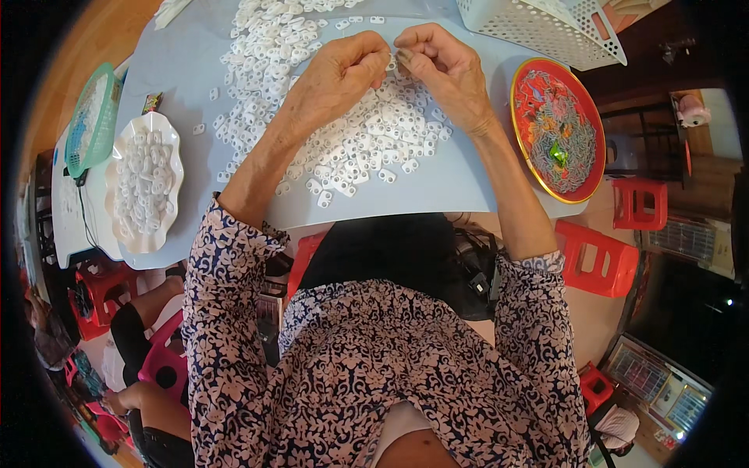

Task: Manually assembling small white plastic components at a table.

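Observation:
My left hand and my right hand are close together over a spread of small white plastic pieces with two holes each. The fingers of both are curled into pinches. Between the fingertips a bit of white shows, too small and covered to name. Dark smudges mark the right thumb and fingertip. To the right, a round red tray with a yellow rim holds many thin grey metal pins and a shiny green bit.
A scalloped white dish heaped with white pieces sits at the table's left. Beyond it is a green basket. A white perforated basket stands at the far right. Red stools are around the table; another person's legs show lower left.

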Action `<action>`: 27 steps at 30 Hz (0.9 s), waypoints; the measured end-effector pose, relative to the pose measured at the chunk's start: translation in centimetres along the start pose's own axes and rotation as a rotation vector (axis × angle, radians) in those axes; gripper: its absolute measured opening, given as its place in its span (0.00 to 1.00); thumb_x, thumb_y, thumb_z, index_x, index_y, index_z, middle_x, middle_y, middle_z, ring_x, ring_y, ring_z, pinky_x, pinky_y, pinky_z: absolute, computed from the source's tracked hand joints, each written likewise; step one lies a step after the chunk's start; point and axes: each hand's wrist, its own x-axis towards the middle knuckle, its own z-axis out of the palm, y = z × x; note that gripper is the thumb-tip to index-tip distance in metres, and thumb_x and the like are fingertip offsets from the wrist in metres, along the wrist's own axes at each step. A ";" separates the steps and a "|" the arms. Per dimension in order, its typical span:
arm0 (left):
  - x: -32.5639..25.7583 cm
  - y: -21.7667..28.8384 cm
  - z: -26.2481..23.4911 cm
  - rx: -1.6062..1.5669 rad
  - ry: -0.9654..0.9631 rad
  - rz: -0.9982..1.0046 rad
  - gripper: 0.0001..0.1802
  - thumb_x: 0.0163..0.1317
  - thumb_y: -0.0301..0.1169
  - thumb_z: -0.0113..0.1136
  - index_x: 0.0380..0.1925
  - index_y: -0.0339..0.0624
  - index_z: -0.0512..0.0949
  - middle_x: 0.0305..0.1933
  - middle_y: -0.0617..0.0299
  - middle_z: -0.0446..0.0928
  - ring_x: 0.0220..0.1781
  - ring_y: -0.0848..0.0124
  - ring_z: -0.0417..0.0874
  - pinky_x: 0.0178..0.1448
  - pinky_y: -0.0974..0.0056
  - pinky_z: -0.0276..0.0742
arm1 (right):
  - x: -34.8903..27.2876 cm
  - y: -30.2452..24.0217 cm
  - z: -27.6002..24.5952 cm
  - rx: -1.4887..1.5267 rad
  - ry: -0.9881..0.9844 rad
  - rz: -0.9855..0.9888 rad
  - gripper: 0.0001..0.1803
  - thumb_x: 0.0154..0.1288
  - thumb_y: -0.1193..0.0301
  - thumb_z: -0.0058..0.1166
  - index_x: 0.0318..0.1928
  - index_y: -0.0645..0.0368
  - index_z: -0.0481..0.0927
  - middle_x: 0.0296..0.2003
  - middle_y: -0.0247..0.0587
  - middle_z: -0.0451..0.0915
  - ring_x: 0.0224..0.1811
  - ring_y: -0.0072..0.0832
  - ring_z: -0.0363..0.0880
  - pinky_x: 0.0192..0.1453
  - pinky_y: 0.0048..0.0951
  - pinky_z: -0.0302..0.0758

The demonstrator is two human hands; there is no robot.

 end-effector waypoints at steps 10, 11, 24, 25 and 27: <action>0.0 0.1 0.0 -0.018 0.023 0.009 0.12 0.65 0.33 0.45 0.27 0.40 0.73 0.20 0.67 0.70 0.22 0.79 0.67 0.26 0.71 0.63 | 0.1 0.0 0.3 0.013 0.030 0.002 0.08 0.62 0.78 0.50 0.42 0.64 0.76 0.29 0.28 0.76 0.32 0.12 0.72 0.38 0.15 0.71; 0.0 0.1 0.1 -0.021 0.022 0.005 0.12 0.65 0.33 0.45 0.27 0.40 0.73 0.20 0.67 0.70 0.22 0.79 0.67 0.26 0.71 0.63 | 0.1 0.0 0.3 0.019 0.032 -0.002 0.08 0.62 0.78 0.50 0.42 0.64 0.76 0.29 0.28 0.76 0.32 0.12 0.72 0.38 0.15 0.71; 0.0 0.0 0.1 -0.007 0.020 0.026 0.12 0.65 0.33 0.45 0.25 0.41 0.73 0.20 0.68 0.70 0.22 0.79 0.66 0.25 0.71 0.62 | 0.0 0.1 0.2 0.014 0.069 0.001 0.08 0.62 0.78 0.50 0.42 0.64 0.76 0.29 0.28 0.76 0.31 0.12 0.73 0.37 0.15 0.72; 0.0 0.0 0.1 -0.008 0.021 0.026 0.12 0.65 0.33 0.45 0.25 0.41 0.73 0.20 0.68 0.70 0.22 0.79 0.66 0.25 0.71 0.62 | 0.0 0.1 0.3 0.013 0.068 0.001 0.08 0.62 0.78 0.50 0.42 0.64 0.76 0.29 0.28 0.76 0.31 0.12 0.73 0.37 0.15 0.72; 0.0 0.1 0.1 -0.010 0.022 0.027 0.12 0.65 0.32 0.45 0.25 0.41 0.73 0.19 0.68 0.70 0.21 0.80 0.65 0.25 0.71 0.62 | 0.0 0.0 0.6 0.004 0.059 0.009 0.09 0.61 0.78 0.50 0.42 0.64 0.76 0.29 0.28 0.77 0.31 0.12 0.73 0.38 0.15 0.72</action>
